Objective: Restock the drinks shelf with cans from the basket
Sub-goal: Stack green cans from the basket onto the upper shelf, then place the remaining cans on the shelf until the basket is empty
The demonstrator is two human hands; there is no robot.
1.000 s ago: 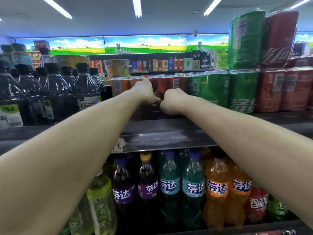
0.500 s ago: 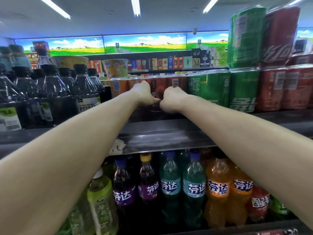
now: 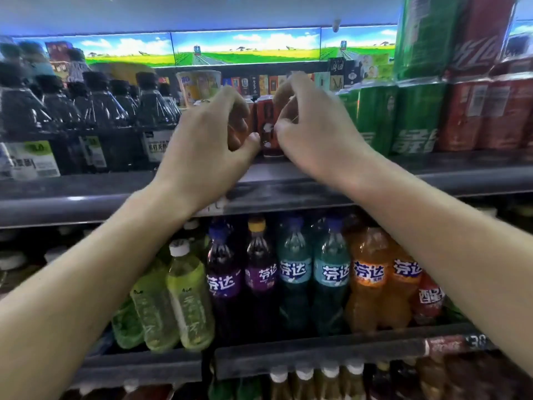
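Here both hands are up at the drinks shelf (image 3: 288, 194), either side of a red can (image 3: 266, 125) that stands upright near the shelf's front edge. The left hand (image 3: 207, 140) has its fingers curled, thumb tip touching the can's lower left side; whether its fingers close on another can hidden behind them I cannot tell. The right hand (image 3: 311, 131) has its fingers loosely bent, with the thumb against the can's right side; the frame is blurred, so I cannot tell whether either grip truly grasps the can or merely touches it. To the right of the can stand green cans (image 3: 403, 116) and red cola cans (image 3: 490, 108), with more stacked on top. To the left stand dark bottles (image 3: 86, 119) with black caps. On the shelf below sit yellow-green tea bottles (image 3: 184, 298), purple bottles (image 3: 239, 278), teal bottles (image 3: 311, 275) and orange bottles (image 3: 383, 278). The basket is not in view.
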